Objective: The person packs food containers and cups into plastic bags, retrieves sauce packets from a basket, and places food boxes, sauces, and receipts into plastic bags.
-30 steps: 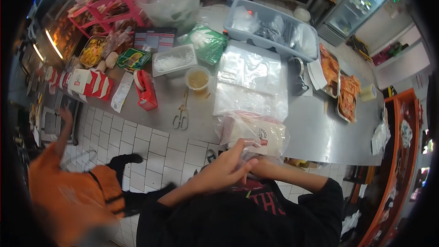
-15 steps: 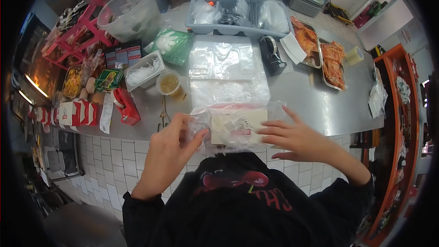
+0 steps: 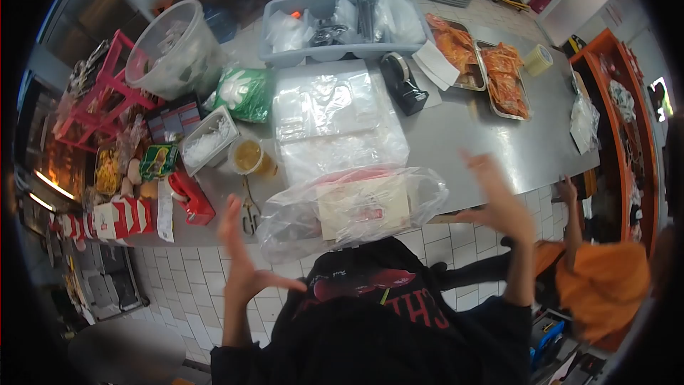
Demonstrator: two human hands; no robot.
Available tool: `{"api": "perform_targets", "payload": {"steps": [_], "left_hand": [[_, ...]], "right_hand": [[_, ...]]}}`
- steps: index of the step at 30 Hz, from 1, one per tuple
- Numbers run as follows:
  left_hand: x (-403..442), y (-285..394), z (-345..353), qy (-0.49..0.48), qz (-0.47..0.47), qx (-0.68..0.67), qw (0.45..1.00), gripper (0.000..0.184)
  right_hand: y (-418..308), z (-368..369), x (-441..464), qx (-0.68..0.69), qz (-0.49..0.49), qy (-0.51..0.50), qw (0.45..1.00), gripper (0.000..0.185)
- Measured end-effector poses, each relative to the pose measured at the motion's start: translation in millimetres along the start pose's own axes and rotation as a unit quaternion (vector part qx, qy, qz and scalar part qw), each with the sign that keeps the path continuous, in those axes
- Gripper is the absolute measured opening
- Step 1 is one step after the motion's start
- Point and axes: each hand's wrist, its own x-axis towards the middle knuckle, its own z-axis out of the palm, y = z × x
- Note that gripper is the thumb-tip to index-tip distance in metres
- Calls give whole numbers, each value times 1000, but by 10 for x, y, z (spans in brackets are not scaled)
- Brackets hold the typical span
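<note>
Red tape dispenser (image 3: pixel 191 198), blue bin (image 3: pixel 345 52), clear bucket (image 3: pixel 191 64); pink rack (image 3: pixel 118 63), orange shelf (image 3: pixel 647 128)

- Box (image 3: pixel 363 207), near the centre toward six o'clock: cream, printed in red.
- Bag (image 3: pixel 285 224) around it: clear, colourless.
- Stacked bags (image 3: pixel 335 146), twelve o'clock: clear, whitish with glare.
- Tub (image 3: pixel 342 53), twelve, farther out: pale blue-grey.
- Black dispenser (image 3: pixel 405 89), one o'clock.
- Meat (image 3: pixel 504 78), two o'clock: orange-red; trays (image 3: pixel 518 117) silver.
- Shelf unit (image 3: pixel 586 58), between two and three: orange.
- Co-worker's shirt (image 3: pixel 605 289), four: orange.
- Wearer's shirt (image 3: pixel 363 299), six: black, red cherries, red lettering.
- Floor tiles (image 3: pixel 185 271), eight: white, dark-lined grid.
- Cartons (image 3: pixel 121 219), between eight and nine: red and white.
- Rack (image 3: pixel 107 110), between nine and ten: bright pink.
- Packet (image 3: pixel 258 105), ten: green, with a white shape.
</note>
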Motion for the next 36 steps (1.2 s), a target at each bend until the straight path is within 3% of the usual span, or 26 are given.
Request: {"api": "perform_targets", "payload": {"steps": [1, 2, 3, 5, 7, 9, 11, 12, 15, 16, 17, 19, 20, 21, 23, 24, 25, 27, 30, 31, 33, 34, 36], "left_hand": [[-86, -179, 177, -37, -30, -20, 999, 121], [-126, -430, 527, -64, -44, -92, 993, 120], [-167, -682, 878, -89, -61, -163, 981, 119], [-16, -680, 1341, -199, -37, -191, 960, 88], [115, -522, 1616, -318, -42, -214, 923, 71], [268, -391, 1815, -157, 167, -72, 971, 31], [394, -337, 1735, -162, 176, -106, 965, 30], [411, -408, 1723, -189, 191, -111, 957, 29], [411, -503, 1705, -211, 231, -122, 942, 27], [383, -504, 1702, -212, 250, -130, 936, 26], [355, -480, 1693, -198, 253, -126, 938, 26], [302, -351, 1629, -236, 316, -104, 913, 24], [251, -201, 1616, -256, 325, -118, 903, 24], [215, -28, 1586, -276, 333, -133, 892, 23], [194, 263, 1595, -384, 380, -164, 826, 25], [167, 344, 1656, -441, 391, -175, 789, 25], [138, 424, 1738, -471, 408, -153, 767, 26], [206, 512, 1780, -444, 422, -123, 781, 28], [294, 662, 1724, -385, 473, -62, 790, 32], [416, 532, 1186, -571, 394, -41, 719, 34], [411, 461, 1037, -335, 475, -87, 809, 34], [405, 456, 960, -333, 439, -122, 825, 41], [356, 436, 795, -322, 368, -138, 861, 36]], "right_hand": [[279, 418, 16, -22, -6, -24, 999, 93], [468, 846, 104, 4, -70, -47, 996, 88], [448, 1137, 146, 64, -72, -51, 994, 78], [165, 1470, 267, 141, -30, -19, 989, 62], [-41, 1539, 222, 152, -6, -6, 988, 55], [-87, 1534, 122, 162, 12, 9, 987, 48], [-53, 1525, -29, 426, 100, 14, 899, 37], [-18, 1492, -111, 486, 83, -14, 870, 37], [73, 1183, -266, 428, 3, -6, 904, 41], [268, 1047, -278, 301, -23, -83, 950, 66], [270, 1041, -279, 291, -34, -85, 952, 66], [254, 1105, -355, -52, -68, -11, 996, 91], [247, 1162, -305, -82, -88, -68, 990, 106], [205, 1266, -228, -268, -115, -104, 951, 94], [62, 1370, -49, -353, -271, -104, 890, 82], [-37, 1354, -17, -356, -284, -105, 884, 82], [-140, 1316, 1, -255, -375, -129, 882, 76], [-322, 1245, 29, -85, -507, -204, 833, 70], [-349, 1323, 77, 26, -520, -305, 797, 65], [-324, 1359, 115, 49, -511, -332, 791, 64], [-266, 1471, 169, 85, -492, -374, 782, 61], [-245, 1513, 196, 100, -483, -393, 776, 60], [-221, 1583, 252, 120, -470, -425, 764, 57]]}}
